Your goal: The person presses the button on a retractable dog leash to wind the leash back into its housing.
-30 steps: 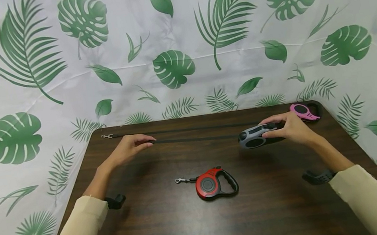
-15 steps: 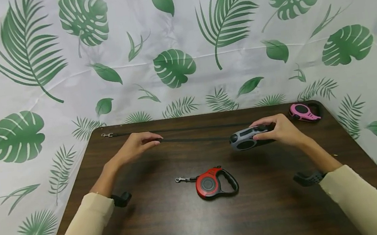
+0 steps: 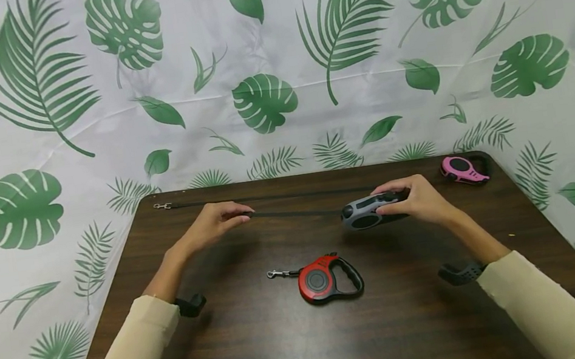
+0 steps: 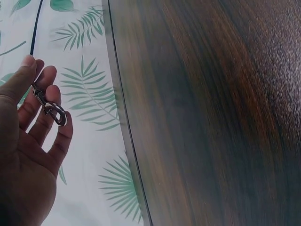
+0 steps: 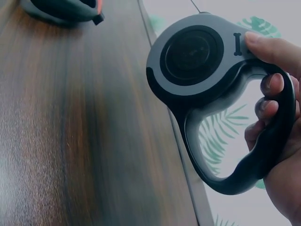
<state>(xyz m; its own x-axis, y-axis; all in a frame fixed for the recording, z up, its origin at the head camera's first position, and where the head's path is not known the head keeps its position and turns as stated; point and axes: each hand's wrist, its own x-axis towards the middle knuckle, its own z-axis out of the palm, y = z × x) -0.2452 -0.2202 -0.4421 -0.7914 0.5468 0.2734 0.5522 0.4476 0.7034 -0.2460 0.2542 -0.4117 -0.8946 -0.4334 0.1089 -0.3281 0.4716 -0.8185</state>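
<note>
My left hand (image 3: 216,221) pinches the end of a thin dark cord (image 3: 294,212) between thumb and fingertips. In the left wrist view, a metal snap hook (image 4: 55,113) hangs from that pinch across the fingers. The cord runs rightward, fairly straight, into a grey and black retractable dog leash (image 3: 363,218). My right hand (image 3: 419,202) holds this leash above the table. Fingers wrap its black loop handle (image 5: 277,141) in the right wrist view, and the thumb lies on the grey casing.
A red retractable leash (image 3: 315,282) lies mid-table, its clip (image 3: 279,274) pointing left. At the back right corner sits a pink one (image 3: 462,171). A dark strap (image 3: 290,195) with a metal clip (image 3: 162,206) stretches along the back of the wooden table (image 3: 311,348).
The right hand has moved left with the grey leash, and the left hand has shifted slightly right. The cord span between them has become shorter. The red and pink leashes stay put.
</note>
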